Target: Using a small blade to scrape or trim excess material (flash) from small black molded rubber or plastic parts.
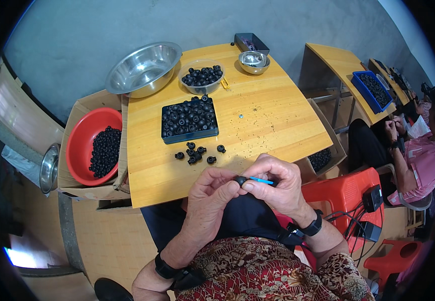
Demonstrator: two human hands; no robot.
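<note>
Just past the table's near edge, my left hand (208, 194) pinches a small black round part (240, 180) between thumb and fingers. My right hand (281, 186) is closed on a slim blue tool (261, 180), its thumb close against the black part; the tool's working tip is too small to make out. Ahead of my hands, several loose black parts (211, 160) lie on the wooden table (257, 140). Behind them a dark rectangular tray (191, 136) is heaped with similar pieces. More fill a clear plastic bowl (202, 91) with a yellow-handled item (225, 83) at its rim.
A large steel basin (144, 70), small metal bowls (253, 63) and a dark box (252, 45) stand farther back. Left, a red basin (78, 150) of black pieces sits in a carton. Right are a red stool (345, 193) with cabled black adapters (372, 198) and a seated co-worker (413, 168).
</note>
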